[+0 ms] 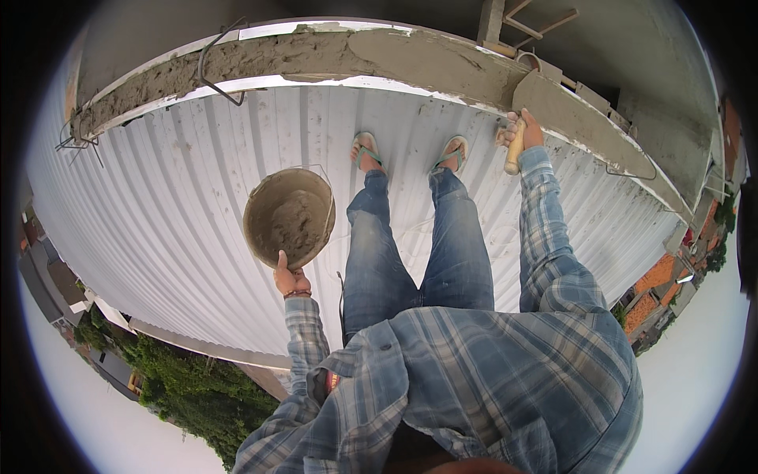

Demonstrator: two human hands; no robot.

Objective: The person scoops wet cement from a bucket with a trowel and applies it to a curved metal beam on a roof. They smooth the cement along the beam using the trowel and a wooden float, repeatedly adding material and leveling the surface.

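Observation:
My left hand [290,276] grips the lower rim of a round bucket [254,213], thumb over the edge. Wet grey mortar [297,225] lies inside it, and a thin wire handle rests at its right side. My right hand [524,130] is closed round the wooden handle of a trowel [515,150]. The trowel's grey, mortar-coated blade lies against the top of a long beam [442,63] spread with mortar. That mortar looks smooth near the middle and right, and rougher toward the left. White strips edge the beam on both sides.
I stand in flip-flops on a ribbed metal roof [316,134]. A bent metal rod clamp [207,67] straddles the beam at left; another [632,174] sits at right. Wires stick out at the left end. Timber pieces [537,24] stand behind the beam. Trees [189,387] and rooftops lie beyond the edges.

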